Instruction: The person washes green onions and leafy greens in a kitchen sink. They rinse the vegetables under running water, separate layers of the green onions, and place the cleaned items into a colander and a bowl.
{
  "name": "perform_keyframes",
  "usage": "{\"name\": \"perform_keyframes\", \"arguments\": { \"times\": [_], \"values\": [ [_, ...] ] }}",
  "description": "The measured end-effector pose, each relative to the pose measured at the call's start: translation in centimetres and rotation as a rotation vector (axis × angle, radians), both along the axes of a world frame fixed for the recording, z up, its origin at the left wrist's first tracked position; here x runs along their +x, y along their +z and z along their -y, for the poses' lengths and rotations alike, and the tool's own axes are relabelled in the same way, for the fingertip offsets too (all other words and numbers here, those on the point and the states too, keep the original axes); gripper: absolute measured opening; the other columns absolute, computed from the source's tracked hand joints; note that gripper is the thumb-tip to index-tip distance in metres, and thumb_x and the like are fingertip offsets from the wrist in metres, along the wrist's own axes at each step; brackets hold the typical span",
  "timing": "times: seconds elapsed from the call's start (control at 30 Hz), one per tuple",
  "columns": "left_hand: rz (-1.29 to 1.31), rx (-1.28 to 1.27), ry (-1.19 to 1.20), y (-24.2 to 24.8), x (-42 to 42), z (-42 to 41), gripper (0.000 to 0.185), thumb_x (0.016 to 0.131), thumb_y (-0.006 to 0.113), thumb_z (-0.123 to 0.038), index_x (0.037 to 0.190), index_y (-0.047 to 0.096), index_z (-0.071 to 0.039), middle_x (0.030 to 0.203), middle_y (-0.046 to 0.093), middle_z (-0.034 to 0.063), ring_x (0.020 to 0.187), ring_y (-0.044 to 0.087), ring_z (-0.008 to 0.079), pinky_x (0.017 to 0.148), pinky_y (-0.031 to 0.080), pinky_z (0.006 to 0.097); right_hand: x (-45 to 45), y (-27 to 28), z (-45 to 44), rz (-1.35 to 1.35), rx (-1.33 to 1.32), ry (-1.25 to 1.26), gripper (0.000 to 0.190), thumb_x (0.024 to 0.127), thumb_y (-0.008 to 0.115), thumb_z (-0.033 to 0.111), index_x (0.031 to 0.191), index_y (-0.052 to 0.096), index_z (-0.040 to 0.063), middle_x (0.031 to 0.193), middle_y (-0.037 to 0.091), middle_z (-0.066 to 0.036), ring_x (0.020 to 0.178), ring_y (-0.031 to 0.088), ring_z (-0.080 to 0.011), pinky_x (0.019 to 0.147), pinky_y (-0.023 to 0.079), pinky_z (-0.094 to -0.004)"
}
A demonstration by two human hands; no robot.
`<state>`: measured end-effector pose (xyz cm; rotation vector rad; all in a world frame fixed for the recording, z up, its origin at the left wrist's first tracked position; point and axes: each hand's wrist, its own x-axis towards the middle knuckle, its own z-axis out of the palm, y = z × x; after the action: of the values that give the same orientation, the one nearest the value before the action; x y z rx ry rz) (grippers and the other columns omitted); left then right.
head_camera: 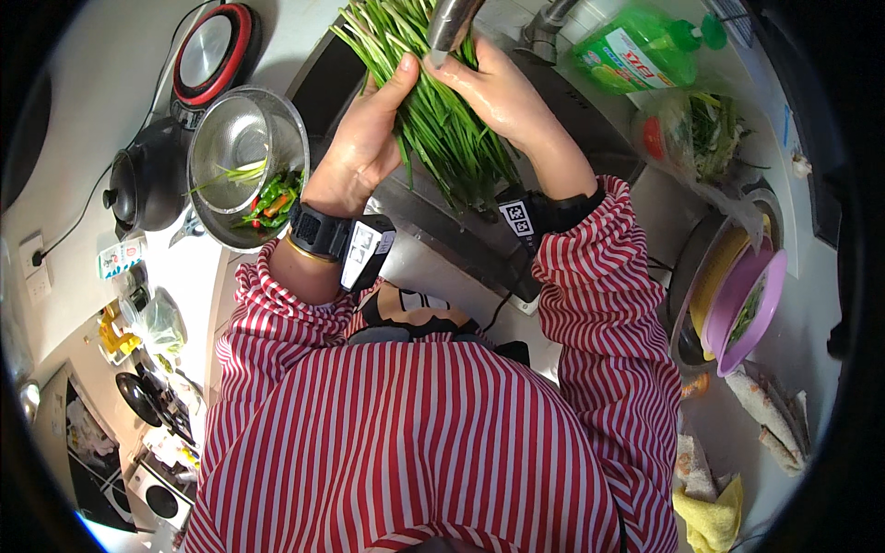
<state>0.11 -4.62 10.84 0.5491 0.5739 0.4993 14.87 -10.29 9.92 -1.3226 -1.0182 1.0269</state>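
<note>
A thick bundle of long green stalks, which look like garlic chives [442, 131], lies between my hands over a dark sink [588, 117]. Its pale ends point away from me and its leafy tips hang towards me. My left hand [366, 131] grips its left side, thumb on top. My right hand [501, 90] grips the other side, its thumb close under the metal faucet spout [453, 24]. Water seems to run from the spout onto the stalks. Both hands look wet. Each wrist bears a black strap with a device.
Left of the sink, a mesh strainer [228, 110] rests in a metal bowl with green and red peppers [276, 200], beside a black lidded pot [148, 180]. At right are green dish soap [643, 55], a plastic bag of greens [712, 131], stacked basins [757, 304] and cloths [767, 415].
</note>
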Motion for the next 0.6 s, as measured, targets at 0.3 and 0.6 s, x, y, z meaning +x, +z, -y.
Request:
{"name": "perform_keyframes", "arguments": {
  "times": [0.3,0.6],
  "values": [
    [-0.053,0.216,0.101,-0.1,0.2,1.0,0.044,0.094,0.052,-0.029,0.130,0.041,-0.004,0.120,0.055,0.0078,0.107,0.056,0.0172,0.092,0.047,0.0324,-1.1,-0.2,-0.8,0.257,0.001,-0.091,0.052,0.088,0.058,0.037,0.117,0.044,-0.004,0.104,0.060,-0.024,0.099,0.060,-0.0331,0.084,0.045,-0.0384],
    [-0.021,0.251,-0.025,-0.5,1.6,1.6,0.045,0.093,0.056,-0.029,0.129,0.043,-0.006,0.119,0.054,0.0056,0.108,0.053,0.0155,0.090,0.046,0.0317,-0.7,-0.8,0.7,0.237,0.133,-0.246,0.047,0.091,0.055,0.036,0.111,0.046,-0.006,0.105,0.057,-0.024,0.098,0.057,-0.0352,0.084,0.043,-0.0403]
  ]
}}
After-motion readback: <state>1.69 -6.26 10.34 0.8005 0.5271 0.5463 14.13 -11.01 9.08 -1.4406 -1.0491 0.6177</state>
